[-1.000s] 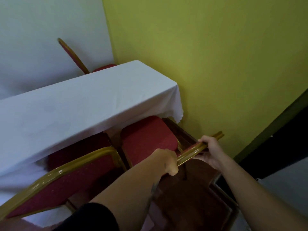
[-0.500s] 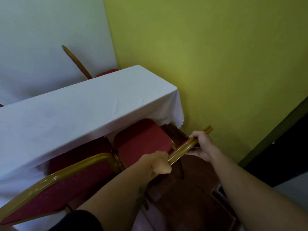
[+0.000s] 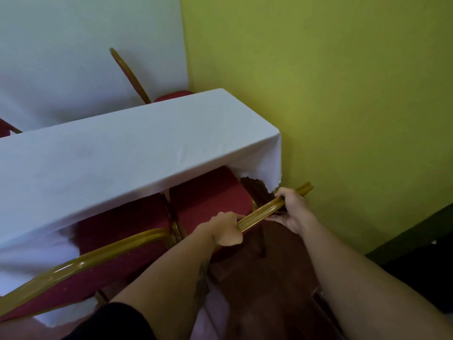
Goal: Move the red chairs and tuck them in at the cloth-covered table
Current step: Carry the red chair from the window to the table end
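A red chair [image 3: 210, 195] with a gold frame stands at the right end of the white-clothed table [image 3: 117, 153], its seat partly under the cloth. My left hand [image 3: 224, 229] and my right hand [image 3: 291, 207] both grip the gold top rail of its backrest [image 3: 259, 212]. A second red chair [image 3: 98, 266] stands to its left, seat under the table edge, backrest toward me. Across the table, a third red chair [image 3: 171, 95] shows its seat edge and gold backrest against the white wall.
A yellow-green wall [image 3: 343, 106] runs close along the right of the table end and the held chair. A dark doorway or panel [image 3: 416, 253] lies at the lower right. Another red chair part [image 3: 5, 127] peeks in at the far left edge.
The held chair has slid forward, further under the tablecloth, with both hands still on its top rail. The view has tilted down slightly.
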Demonstrator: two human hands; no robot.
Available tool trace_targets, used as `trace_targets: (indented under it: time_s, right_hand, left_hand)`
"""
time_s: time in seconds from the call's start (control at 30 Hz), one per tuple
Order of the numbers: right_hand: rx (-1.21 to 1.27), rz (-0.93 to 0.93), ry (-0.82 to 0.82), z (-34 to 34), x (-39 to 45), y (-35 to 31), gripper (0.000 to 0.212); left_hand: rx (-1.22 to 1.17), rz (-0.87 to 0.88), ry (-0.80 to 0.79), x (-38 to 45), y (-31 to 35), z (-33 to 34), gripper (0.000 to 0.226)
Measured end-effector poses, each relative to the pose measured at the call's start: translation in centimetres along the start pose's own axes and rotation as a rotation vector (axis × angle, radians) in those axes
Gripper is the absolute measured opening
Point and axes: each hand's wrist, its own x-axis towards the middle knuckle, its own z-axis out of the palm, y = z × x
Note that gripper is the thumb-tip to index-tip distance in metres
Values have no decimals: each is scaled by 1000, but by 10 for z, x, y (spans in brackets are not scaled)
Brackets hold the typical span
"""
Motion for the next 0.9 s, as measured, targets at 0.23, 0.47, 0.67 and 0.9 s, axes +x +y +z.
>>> trace_targets:
  time_s: [0.23,0.47,0.67,0.9]
  right_hand:
    - [18,-3,-5,32,19,-5,9]
    - [28,-45,33,40,38,-7,16]
    - [35,-75,58,45,42,-11,19]
    - [43,-39,28,44,45,-19,15]
  left_hand:
    - [-91,-23,25,17,-20,-22,79]
    - [-183,-39,71,38,-30,-26,75]
    - [-222,-33,57,46,-32,-30,75]
    - [-200,-10,130,48,-31,-28,68]
